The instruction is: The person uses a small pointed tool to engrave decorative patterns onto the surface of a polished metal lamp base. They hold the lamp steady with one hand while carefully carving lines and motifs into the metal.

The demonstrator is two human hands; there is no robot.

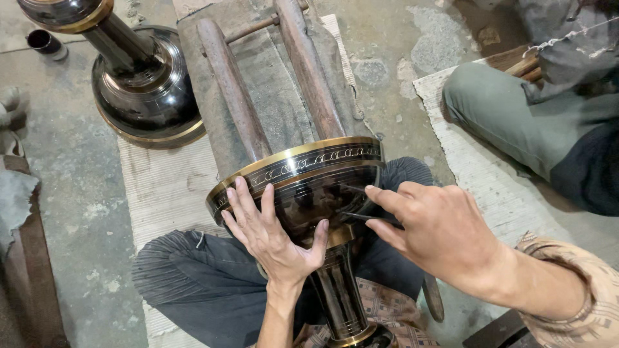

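While the vase lay on its side: the person sat cross-legged and worked on it over the lap.
Vase: the black brass-banded vase (303, 193) rested with its wide end on two wooden rails (271, 84) of a low stand, neck pointing near, so, as I judge, it could be turned.
Left hand: the left hand (274, 235) was spread flat on the dark belly of the vase, fingers apart, gripping nothing; it seemed to steady the vase against rolling.
Right hand: the right hand (438, 232) was closed around a thin dark engraving tool (364, 218), its tip touching the vase surface just right of the left hand.
Band: the gold rim band (309, 158) already carried a fine pattern.
Far left: a second, similar black vase (138, 77) stood on the floor, apart from the work.
Right: another person's bent leg (516, 116) in grey-green trousers rested on a woven mat (483, 180).
Floor: rough concrete (84, 193), with a pale mat under the stand.
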